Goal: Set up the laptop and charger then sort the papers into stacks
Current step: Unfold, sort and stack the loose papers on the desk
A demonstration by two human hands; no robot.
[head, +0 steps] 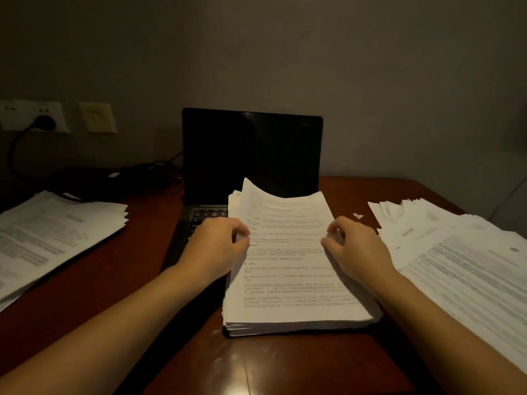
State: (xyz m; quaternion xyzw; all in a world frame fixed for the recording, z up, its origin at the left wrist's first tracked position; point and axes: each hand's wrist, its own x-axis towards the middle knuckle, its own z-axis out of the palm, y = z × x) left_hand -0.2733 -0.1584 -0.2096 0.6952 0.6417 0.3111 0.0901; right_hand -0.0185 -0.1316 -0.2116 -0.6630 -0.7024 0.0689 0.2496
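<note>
While both hands sit at the middle stack [291, 280], the left hand [216, 246] pinches its left edge with curled fingers and the right hand [356, 246] pinches its right edge likewise. Between the hands, the stack overlaps the keyboard of the open laptop [251, 155], whose dark screen stands beyond the fingertips. A second pile [51, 238] lies well left of the left hand. A fanned pile [462, 260] spreads just right of the right hand on the surface [114, 280]. The charger plug [44, 122] sits in a wall socket far beyond the left hand.
</note>
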